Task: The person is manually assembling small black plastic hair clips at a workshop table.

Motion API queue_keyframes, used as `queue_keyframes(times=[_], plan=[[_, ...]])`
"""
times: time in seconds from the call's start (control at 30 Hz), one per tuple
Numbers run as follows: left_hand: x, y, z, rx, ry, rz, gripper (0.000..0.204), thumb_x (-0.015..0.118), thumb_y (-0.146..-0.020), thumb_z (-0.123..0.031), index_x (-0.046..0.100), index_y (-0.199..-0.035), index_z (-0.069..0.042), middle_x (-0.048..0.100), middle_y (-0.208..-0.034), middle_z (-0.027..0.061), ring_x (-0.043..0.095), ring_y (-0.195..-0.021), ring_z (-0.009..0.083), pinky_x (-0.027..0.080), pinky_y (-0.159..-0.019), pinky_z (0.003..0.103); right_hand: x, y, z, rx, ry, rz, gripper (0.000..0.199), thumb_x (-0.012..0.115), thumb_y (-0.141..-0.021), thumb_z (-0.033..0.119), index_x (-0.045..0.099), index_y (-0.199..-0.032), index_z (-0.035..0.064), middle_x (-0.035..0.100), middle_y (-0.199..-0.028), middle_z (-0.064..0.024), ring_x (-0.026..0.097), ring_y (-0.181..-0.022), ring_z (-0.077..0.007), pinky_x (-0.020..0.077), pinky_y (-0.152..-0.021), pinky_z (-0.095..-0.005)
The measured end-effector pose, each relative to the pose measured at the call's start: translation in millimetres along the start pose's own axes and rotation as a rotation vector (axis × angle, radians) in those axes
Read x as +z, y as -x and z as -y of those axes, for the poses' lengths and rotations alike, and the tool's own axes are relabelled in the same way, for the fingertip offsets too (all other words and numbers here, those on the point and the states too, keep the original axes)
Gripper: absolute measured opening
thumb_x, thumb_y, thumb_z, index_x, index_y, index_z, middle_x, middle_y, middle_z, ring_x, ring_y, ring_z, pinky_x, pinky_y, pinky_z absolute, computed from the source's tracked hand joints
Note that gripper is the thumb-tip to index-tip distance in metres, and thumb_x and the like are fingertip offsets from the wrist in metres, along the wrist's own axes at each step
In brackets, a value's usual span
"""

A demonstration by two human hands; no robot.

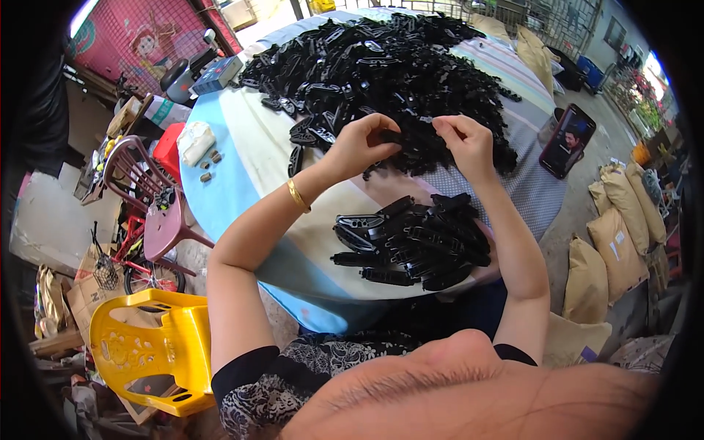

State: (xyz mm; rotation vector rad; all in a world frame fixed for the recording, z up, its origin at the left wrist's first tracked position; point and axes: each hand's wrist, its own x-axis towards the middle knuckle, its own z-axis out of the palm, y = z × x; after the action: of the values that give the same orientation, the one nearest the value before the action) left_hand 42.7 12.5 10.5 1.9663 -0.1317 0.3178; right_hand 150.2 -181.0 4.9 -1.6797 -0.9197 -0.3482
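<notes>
Over the near edge of a large pile of black plastic clip-like parts (367, 70), both of my hands are raised close together. My left hand (359, 150), with a gold bracelet at its wrist, is closed with fingers curled round one dark clip-like part (391, 137). A short gap to the right, my right hand (471, 152) is pinched, thumb against fingers. A small pale bit shows by its fingertips, too small to name. Nearer to me, between my forearms, lies a smaller heap of the same long black parts (414, 246), some with slotted frames.
A striped cloth (275, 158) covers the round table. A phone (568, 141) stands tilted at its right edge. A white bag (196, 143) and small brown pieces lie at left. A yellow chair (192, 345), a pink chair (167, 233) and tan sacks (614, 246) surround the table.
</notes>
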Motion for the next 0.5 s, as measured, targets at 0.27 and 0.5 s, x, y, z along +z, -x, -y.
queue_keyframes(times=[0.27,0.5], plan=[[11.6,10.9,8.1,-0.214,0.642,0.011,0.028,0.064,-0.083,-0.002,0.051,-0.107,0.000,0.064,-0.093,0.0096,0.065,-0.083,0.0157,0.054,-0.077,0.026,16.9,13.4,17.9,-0.052,-0.259,0.039,0.008,0.072,-0.077,0.008,0.069,-0.083,0.0032,0.064,-0.083,-0.0024,0.057,-0.067,-0.0074,0.0429,-0.054,-0.0187],[15.3,13.4,6.6,-0.229,0.763,-0.039,0.027,0.063,-0.085,-0.002,0.050,-0.108,0.000,0.061,-0.099,0.0094,0.065,-0.087,0.0181,0.055,-0.081,0.027,19.2,14.2,12.7,-0.051,-0.230,0.066,0.008,0.073,-0.077,0.008,0.069,-0.083,0.0030,0.063,-0.082,-0.0023,0.056,-0.066,-0.0073,0.0433,-0.054,-0.0183]])
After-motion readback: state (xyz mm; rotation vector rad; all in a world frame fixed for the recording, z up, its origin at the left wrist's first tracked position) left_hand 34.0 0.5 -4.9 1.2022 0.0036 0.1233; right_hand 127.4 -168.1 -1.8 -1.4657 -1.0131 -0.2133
